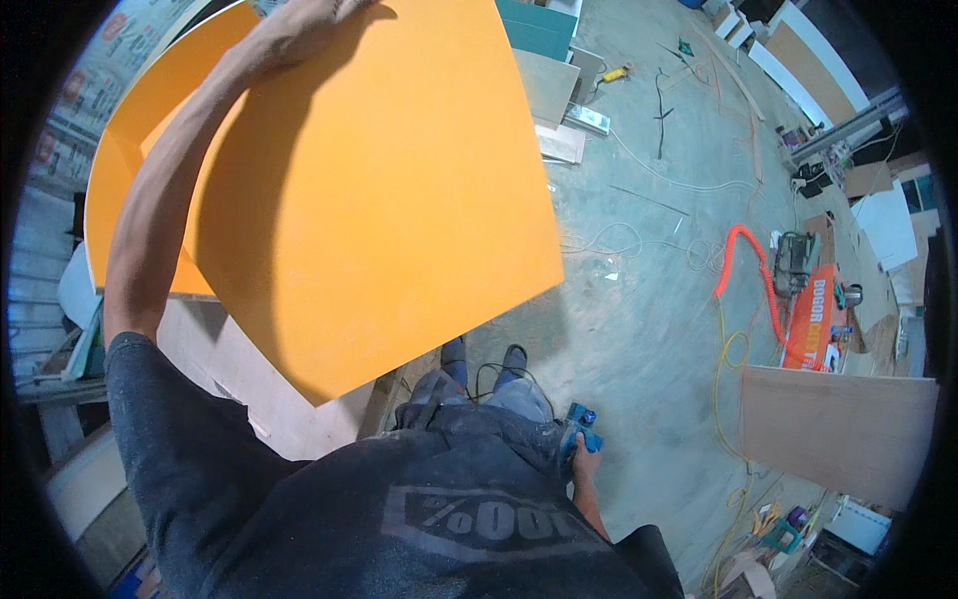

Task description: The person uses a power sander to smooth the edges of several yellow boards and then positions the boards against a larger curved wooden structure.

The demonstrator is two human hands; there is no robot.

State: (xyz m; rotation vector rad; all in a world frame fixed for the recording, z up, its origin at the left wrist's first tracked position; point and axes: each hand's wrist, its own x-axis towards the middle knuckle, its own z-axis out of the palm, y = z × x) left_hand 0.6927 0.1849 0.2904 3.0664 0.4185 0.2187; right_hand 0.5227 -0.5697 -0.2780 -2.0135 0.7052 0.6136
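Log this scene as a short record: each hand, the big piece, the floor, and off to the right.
Left hand: at the far part of the orange panel, partly cut off by the frame; grip unclear
Right hand: low beside the body, holding a blue tool
Big piece: orange panel, broad and flat
Floor: dusty, with loose cables
Right side: red-orange coiled hose, wooden board

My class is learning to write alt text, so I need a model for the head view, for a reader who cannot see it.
A person's left hand touches a large orange panel, while the right hand holds a blue tool low at their side. A coiled orange hose lies to the right.
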